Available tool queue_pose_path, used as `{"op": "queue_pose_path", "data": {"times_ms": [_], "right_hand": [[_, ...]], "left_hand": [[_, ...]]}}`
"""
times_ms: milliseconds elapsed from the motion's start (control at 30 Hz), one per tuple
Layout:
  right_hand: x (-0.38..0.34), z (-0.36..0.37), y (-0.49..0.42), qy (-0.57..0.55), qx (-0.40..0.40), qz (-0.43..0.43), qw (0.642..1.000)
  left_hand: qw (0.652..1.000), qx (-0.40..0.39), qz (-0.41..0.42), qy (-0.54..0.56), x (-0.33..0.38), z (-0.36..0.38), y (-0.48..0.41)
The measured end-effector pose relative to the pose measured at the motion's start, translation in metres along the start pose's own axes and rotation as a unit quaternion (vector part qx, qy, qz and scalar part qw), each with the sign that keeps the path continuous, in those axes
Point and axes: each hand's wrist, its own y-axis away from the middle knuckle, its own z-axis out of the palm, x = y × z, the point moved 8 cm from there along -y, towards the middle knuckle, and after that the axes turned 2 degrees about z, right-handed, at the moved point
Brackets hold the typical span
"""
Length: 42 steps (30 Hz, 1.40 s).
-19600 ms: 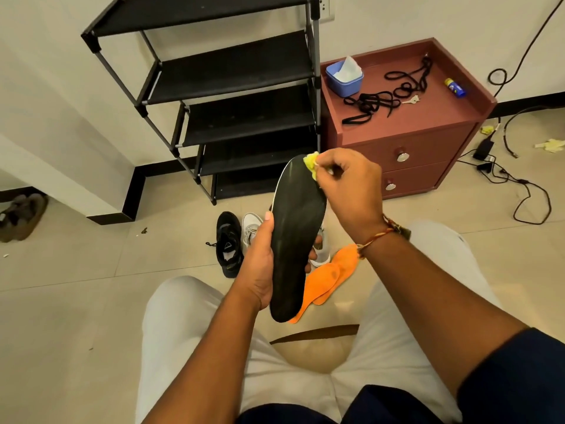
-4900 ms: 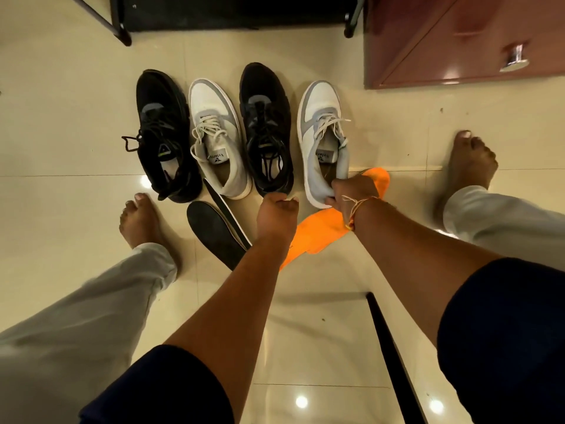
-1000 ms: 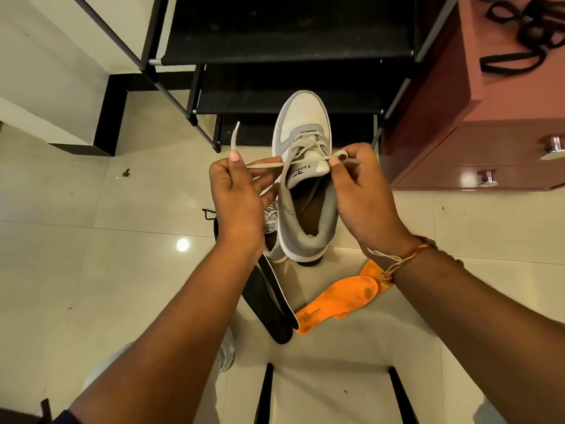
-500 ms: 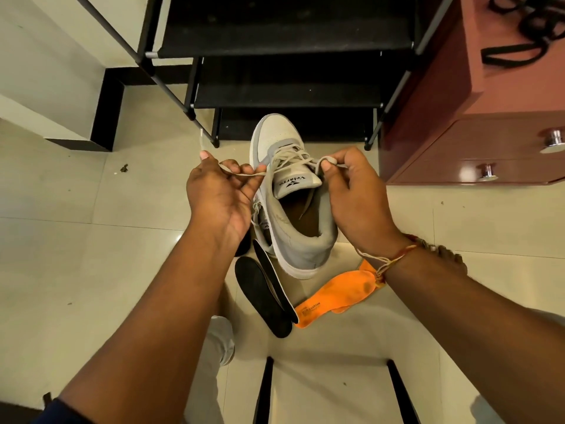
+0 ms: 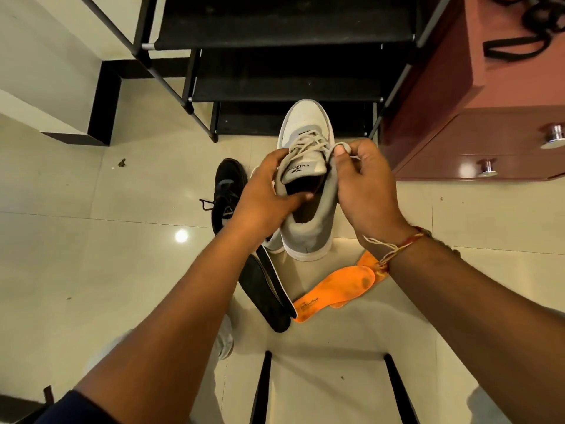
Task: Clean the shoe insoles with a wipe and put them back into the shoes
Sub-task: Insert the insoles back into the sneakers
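I hold a grey and white sneaker point(image 5: 308, 127) up over the floor, toe pointing away. My left hand point(image 5: 263, 194) grips its left side, thumb over the laces and fingers reaching into the opening. My right hand point(image 5: 363, 182) pinches the lace and the collar at the right side. Two orange insoles point(image 5: 336, 289) lie overlapped on the tiles below my right wrist. Two black insoles point(image 5: 266, 295) lie beside them to the left. A black sneaker point(image 5: 227, 191) stands on the floor left of my left hand. No wipe is in sight.
A black shoe rack point(image 5: 275, 56) stands straight ahead. A reddish-brown drawer cabinet point(image 5: 489, 117) with black laces point(image 5: 526, 32) on top is at the right. Dark stool legs point(image 5: 260, 390) frame the tiles at the bottom. Another pale shoe is partly hidden behind my left hand.
My left hand has let go of the lace end and moved onto the shoe's side, fingers into the opening. The shoe has shifted right and slightly away.
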Motion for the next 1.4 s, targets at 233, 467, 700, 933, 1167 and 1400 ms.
{"op": "queue_pose_path", "data": {"times_ms": [233,467,700,933,1167,1400], "right_hand": [[-0.001,0.003,-0.001,-0.152,-0.03,0.126,0.98],[-0.001,-0.008,-0.005,-0.368,-0.014,0.216,0.904],[0.011,-0.022,-0.017,-0.498,0.024,0.273,0.823],[0.019,0.019,0.009,-0.321,-0.093,0.3,0.894],[0.011,0.005,0.001,-0.224,-0.033,0.157,0.961],[0.013,-0.015,-0.008,-0.148,0.034,0.168,0.974]], "left_hand": [[0.983,0.176,0.025,-0.037,0.006,-0.021,0.005],[0.978,0.197,0.043,-0.053,0.004,-0.023,0.007],[0.974,0.217,0.034,-0.048,0.003,-0.027,0.009],[0.974,0.219,0.041,-0.041,0.007,-0.019,0.013],[0.982,0.186,0.042,0.001,0.012,-0.012,0.015],[0.986,0.133,0.032,0.098,0.006,-0.005,0.008]]}}
